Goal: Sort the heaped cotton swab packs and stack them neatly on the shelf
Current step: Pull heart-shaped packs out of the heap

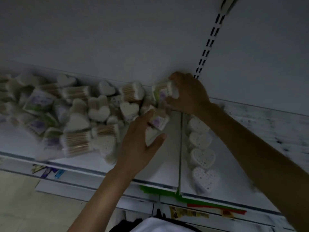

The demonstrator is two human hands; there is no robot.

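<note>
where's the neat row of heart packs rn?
Head view, right of centre: the row stands on the shelf right of the divider, below the right hand.

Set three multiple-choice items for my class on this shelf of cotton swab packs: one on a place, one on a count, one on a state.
1. Where does the neat row of heart-shaped packs stand?
A on the floor
B right of the divider
C hanging from hooks

2. How many packs are in that row?
A two
B four
C nine

3. What is the right hand doing?
A lying flat
B gripping a swab pack
C out of view

Key:
1 B, the row lines up just past the divider.
2 B, four heart faces show.
3 B, its fingers curl round the pack near the back wall.
</note>
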